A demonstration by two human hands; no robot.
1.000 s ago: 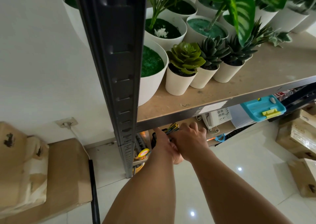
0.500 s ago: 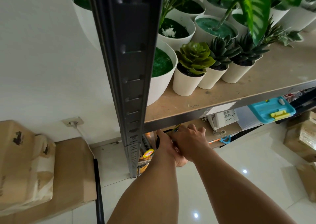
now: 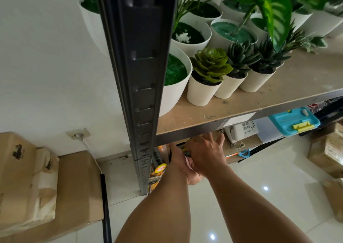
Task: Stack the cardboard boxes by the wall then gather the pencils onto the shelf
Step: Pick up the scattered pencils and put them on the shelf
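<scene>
Cardboard boxes [image 3: 27,183] look sorted already: there's a pile sitting against the wall [image 3: 46,66] on the left, a lumpy one resting on top of a flat one, so I'd call the stacking half done, though a few more boxes [image 3: 326,153] are on the floor off to the right and I can't say if those count. So it's the pencil half now. Both hands are pushed in under the plant shelf [image 3: 259,101], right at the lower shelf [image 3: 241,146] beside the grey upright post [image 3: 141,94]. The pencils [image 3: 185,151] only peek out as a few coloured tips between the two hands, touching or just about touching the fingers, mostly hidden. The left hand [image 3: 180,164] seems curled around something dark there, probably a holder or the bundle itself, but I can't tell for sure what it's clamped on. The right hand [image 3: 207,153] lies over the top with its fingers [image 3: 217,138] spread a bit and pointing into the shelf, not obviously gripping anything. My guess is the pencils are just landing on the shelf, so what's left is letting go and checking for strays.
</scene>
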